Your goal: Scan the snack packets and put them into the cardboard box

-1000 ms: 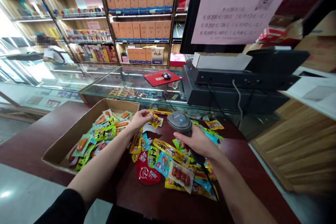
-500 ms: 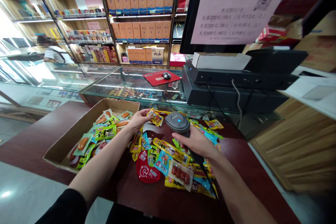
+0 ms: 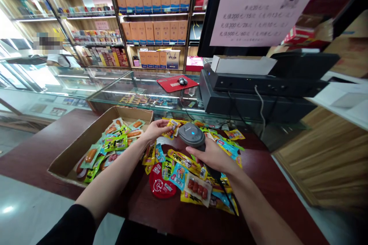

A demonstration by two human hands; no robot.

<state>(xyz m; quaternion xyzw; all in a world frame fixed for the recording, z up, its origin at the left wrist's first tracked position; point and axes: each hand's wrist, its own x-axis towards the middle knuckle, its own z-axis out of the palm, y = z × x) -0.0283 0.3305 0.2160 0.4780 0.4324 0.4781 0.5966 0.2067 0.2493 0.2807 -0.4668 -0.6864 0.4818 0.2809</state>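
Between the fingertips of my left hand (image 3: 156, 130) is a small yellow snack packet (image 3: 171, 129), raised just above the table. My right hand (image 3: 213, 154) grips a dark grey barcode scanner (image 3: 192, 135) by its handle, its head right beside the packet and a blue light lit on top. Below both hands lies a loose pile of snack packets, among them a long yellow packet (image 3: 184, 160), a clear packet of red-brown sausages (image 3: 197, 189) and a round red packet (image 3: 161, 182). At left, an open cardboard box (image 3: 67, 149) holds more packets, many showing sausages.
Behind the pile runs a glass display counter (image 3: 138, 84) with a red mouse pad (image 3: 168, 85) and a mouse (image 3: 182, 81). A black cash register base (image 3: 255, 99) and a monitor with a pink paper sign (image 3: 258, 15) stand at right. A person (image 3: 59, 58) is far left.
The yellow packet has turned in my left fingers and moved slightly right. The scanner has shifted a little left, closing the gap to the packet.
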